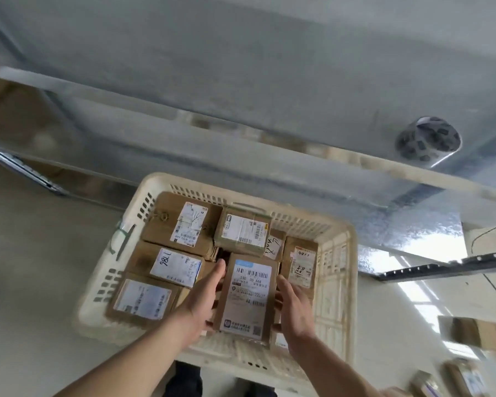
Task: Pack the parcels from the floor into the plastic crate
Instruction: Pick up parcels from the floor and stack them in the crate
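Both hands [201, 299] [294, 310] gripping one parcel [248, 296] between them

Can't read the labels on the packed parcels [181, 224], too smeared. Loose parcels on the floor [467, 333] bottom right are blurry and cut off by the edge. Left hand [204, 299] fingertips are tucked under the held parcel [248, 296].

A parcel depot – labelled cardboard parcels [249, 293] fill a plastic crate [337, 282] beside metal shelving [413, 179]

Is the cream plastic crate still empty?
No, the cream plastic crate already holds several brown cardboard parcels, lying side by side.
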Motion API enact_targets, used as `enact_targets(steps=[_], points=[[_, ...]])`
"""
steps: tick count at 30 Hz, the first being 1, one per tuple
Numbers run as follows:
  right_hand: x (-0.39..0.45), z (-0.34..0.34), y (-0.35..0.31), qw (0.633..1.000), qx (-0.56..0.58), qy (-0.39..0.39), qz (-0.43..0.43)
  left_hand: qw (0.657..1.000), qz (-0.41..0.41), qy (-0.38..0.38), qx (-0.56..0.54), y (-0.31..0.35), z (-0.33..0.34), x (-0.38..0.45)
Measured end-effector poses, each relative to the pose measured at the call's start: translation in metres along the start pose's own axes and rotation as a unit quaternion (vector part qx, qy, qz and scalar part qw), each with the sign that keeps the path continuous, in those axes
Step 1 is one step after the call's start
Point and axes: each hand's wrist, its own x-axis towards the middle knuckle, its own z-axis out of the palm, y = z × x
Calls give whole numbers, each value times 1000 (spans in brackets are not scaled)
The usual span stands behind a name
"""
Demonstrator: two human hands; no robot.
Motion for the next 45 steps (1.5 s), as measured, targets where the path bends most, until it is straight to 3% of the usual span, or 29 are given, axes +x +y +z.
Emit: enact_targets(steps=[9,17,21,32,45], points=[[80,70,54,1000,-4,-3,26,999,-42,-9,15,-32,-45,113],[128,86,68,998,-32,-22,-42,999,8,-5,32,-44,-40,169],[133,92,74,999,4,-19,-29,1000,21,-9,6,-45,-39,176],[129,83,49,997,1,-76,28,999,34,2,29,-18,-32,142],[32,21,-47,996,3,-57,-73,997,77,14,26,31,5,12]])
